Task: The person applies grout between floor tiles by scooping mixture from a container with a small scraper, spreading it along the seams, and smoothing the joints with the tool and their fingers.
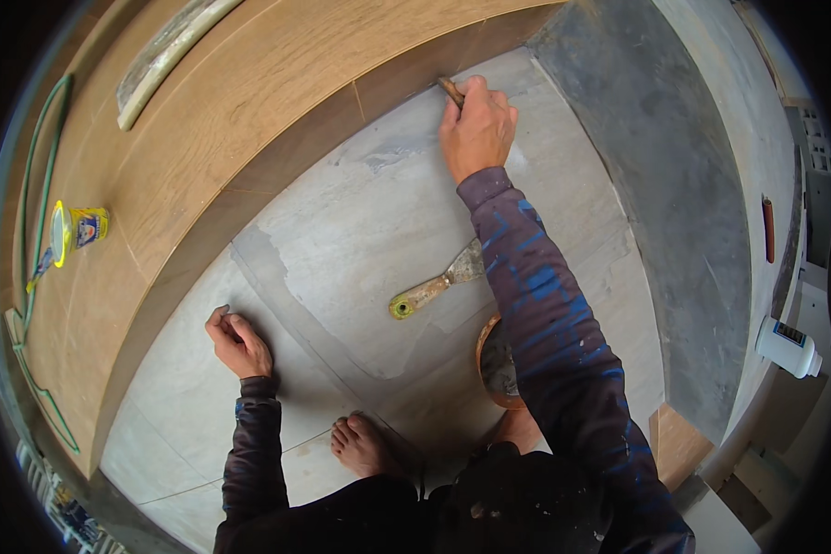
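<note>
My right hand [478,129] is stretched far forward and closed around a short brown stick-like tool [451,90]. The tool's lower end meets the seam where the grey floor tiles [342,222] join the wood-look step. I cannot make out its working end. Nearer me on the left, my left hand [238,343] is held over the floor with its fingers curled. Something small and greyish may sit at its fingertips. Between my arms lies a putty knife [425,294] with a worn handle, its blade partly behind my right sleeve. An orange-rimmed bowl [486,369] of grey paste is half hidden by that forearm.
The wood-look step [277,111] curves along the far and left sides. On it are a yellow tub [85,227], a green hose [30,185] and a pale long bar [162,78]. A dark grey wall [646,166] bounds the right, with a white bottle [787,346] beyond it.
</note>
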`<action>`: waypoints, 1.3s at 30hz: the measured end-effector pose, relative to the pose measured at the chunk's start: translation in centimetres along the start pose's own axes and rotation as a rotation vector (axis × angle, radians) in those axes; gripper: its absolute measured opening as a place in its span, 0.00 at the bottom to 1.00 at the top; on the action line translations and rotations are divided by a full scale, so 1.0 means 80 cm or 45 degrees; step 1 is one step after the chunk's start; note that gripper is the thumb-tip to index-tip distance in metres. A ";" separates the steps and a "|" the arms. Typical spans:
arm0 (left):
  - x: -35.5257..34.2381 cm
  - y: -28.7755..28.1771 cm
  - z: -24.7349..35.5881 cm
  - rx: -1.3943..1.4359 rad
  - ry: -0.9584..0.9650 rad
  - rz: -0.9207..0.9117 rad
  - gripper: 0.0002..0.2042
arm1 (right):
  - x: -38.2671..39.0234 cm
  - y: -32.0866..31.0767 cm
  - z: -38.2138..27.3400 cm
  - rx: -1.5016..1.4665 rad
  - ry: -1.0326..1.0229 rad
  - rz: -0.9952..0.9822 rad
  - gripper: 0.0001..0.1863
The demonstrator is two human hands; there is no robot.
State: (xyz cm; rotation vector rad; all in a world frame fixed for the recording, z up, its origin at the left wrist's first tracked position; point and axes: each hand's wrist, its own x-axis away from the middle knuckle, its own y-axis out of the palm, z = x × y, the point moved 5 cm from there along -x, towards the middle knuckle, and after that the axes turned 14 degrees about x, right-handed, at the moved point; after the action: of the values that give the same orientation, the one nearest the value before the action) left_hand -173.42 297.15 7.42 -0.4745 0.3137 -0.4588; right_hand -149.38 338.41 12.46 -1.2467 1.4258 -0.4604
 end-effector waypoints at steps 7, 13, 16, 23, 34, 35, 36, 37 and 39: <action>0.005 0.018 0.022 -0.074 0.100 0.013 0.10 | 0.060 -0.005 -0.063 -0.180 -0.413 0.034 0.05; 0.010 0.060 0.039 -0.032 0.053 -0.014 0.10 | -0.011 -0.012 0.058 -0.158 -0.217 0.122 0.14; 0.011 0.075 0.037 -0.032 0.082 -0.016 0.10 | -0.039 0.011 0.092 -0.012 -0.164 0.084 0.14; 0.007 0.052 0.028 -0.055 0.071 0.007 0.10 | 0.004 0.025 0.004 -0.160 -0.251 0.013 0.15; 0.016 0.038 0.035 -0.062 0.089 -0.012 0.09 | -0.042 -0.015 0.089 -0.048 -0.052 0.101 0.12; 0.016 0.040 0.040 -0.068 0.103 -0.006 0.09 | -0.045 -0.010 0.079 -0.020 -0.075 0.057 0.11; 0.016 0.042 0.043 -0.075 0.119 0.002 0.09 | -0.048 -0.008 0.066 0.001 -0.103 0.029 0.10; 0.013 0.047 0.045 -0.074 0.123 -0.001 0.09 | -0.044 -0.008 0.051 0.002 -0.116 0.027 0.10; 0.007 0.053 0.046 -0.079 0.134 0.014 0.09 | -0.034 -0.011 0.030 -0.036 -0.130 0.062 0.05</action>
State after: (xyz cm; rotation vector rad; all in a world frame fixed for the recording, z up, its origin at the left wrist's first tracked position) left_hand -170.01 301.55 8.33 -0.5096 0.4329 -0.4655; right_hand -147.38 341.33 13.77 -1.2378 1.3771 -0.3396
